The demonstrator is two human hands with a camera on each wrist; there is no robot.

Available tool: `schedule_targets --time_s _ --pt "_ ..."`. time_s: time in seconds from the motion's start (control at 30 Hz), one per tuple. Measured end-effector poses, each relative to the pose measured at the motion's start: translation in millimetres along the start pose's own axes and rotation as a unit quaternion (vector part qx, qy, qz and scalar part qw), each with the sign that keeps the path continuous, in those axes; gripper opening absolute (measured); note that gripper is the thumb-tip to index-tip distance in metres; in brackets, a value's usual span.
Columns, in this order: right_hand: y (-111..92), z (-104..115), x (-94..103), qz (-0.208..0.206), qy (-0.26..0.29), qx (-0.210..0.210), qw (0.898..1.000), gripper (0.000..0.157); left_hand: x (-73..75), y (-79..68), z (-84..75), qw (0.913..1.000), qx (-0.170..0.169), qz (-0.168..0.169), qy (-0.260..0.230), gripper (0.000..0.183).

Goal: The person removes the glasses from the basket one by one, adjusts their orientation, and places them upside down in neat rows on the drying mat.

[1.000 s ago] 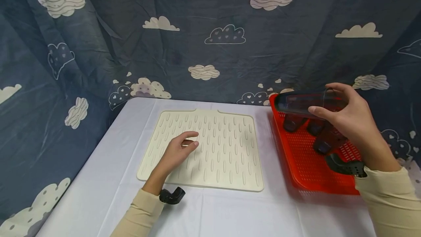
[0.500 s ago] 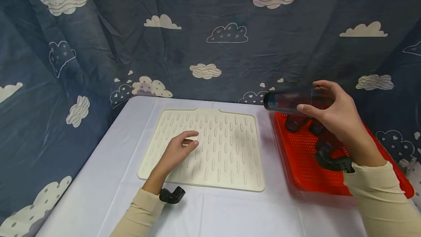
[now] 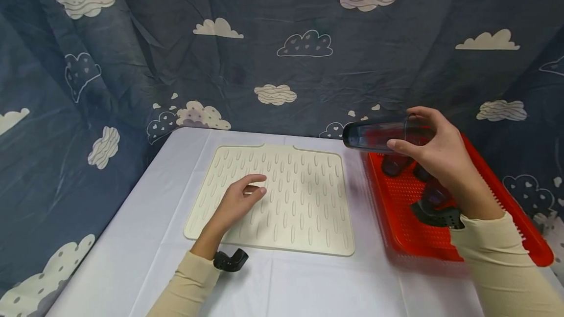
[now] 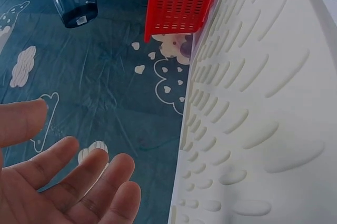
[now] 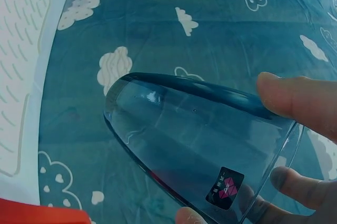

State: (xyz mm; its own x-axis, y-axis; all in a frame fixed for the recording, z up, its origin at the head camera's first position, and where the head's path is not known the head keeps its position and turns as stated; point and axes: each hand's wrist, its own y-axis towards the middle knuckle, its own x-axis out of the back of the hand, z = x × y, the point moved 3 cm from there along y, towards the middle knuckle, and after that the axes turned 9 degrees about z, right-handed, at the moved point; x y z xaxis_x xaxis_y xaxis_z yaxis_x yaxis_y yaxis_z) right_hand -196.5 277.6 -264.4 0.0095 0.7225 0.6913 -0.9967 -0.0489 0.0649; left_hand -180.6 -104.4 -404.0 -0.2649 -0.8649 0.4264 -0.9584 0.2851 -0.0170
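the left hand (image 3: 235,202), fingers loosely bent and thumb apart, hangs over the mat just as it did a second ago; the right hand (image 3: 440,153) pinches a tumbler (image 3: 374,136) near its rim between thumb and fingers. beneath the left hand and reaching toward the right lies a cream draining mat (image 3: 304,194), roundish-cornered, its face set with rows of slim oval ridges. between the hands, nearer the right, the tumbler is held sideways in the air, base toward the left hand; it has shifted left since the earlier frame, so its base now juts past the basket. it is smooth, see-through blue, tapering to the base, with a small dark sticker (image 5: 225,188) near the rim. below the right hand sits the red perforated plastic basket (image 3: 405,226), holding dark tinted glasses (image 3: 394,165).
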Motion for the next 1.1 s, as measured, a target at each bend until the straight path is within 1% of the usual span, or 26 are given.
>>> schedule_targets --time_s 0.23,0.37,0.57,0.8,1.0,1.1 --pt "1.7 6.3 -6.1 0.003 -0.002 0.003 1.0 0.087 1.8 -0.5 2.9 1.0 0.004 -0.009 -0.001 0.038" --pt "2.4 9.4 -9.8 0.01 0.015 0.007 1.0 0.086 2.0 0.3 3.8 0.9999 0.004 -0.01 -0.002 0.038" --pt "2.1 11.8 -13.8 0.016 0.026 0.008 1.0 0.085 2.3 2.4 3.1 0.9999 -0.004 -0.003 -0.01 0.039" --pt "-0.7 16.8 -22.2 0.027 0.02 0.01 0.999 0.085 2.4 6.1 5.0 0.9993 0.007 0.006 -0.036 0.036" --pt "-2.6 20.7 -35.8 0.033 0.021 0.034 0.999 0.082 2.8 7.3 5.6 0.9981 0.004 0.018 -0.059 0.035" --pt "-2.9 22.0 -42.2 0.037 0.021 0.047 0.998 0.076 2.8 8.3 6.2 0.9974 0.001 0.024 -0.068 0.036"
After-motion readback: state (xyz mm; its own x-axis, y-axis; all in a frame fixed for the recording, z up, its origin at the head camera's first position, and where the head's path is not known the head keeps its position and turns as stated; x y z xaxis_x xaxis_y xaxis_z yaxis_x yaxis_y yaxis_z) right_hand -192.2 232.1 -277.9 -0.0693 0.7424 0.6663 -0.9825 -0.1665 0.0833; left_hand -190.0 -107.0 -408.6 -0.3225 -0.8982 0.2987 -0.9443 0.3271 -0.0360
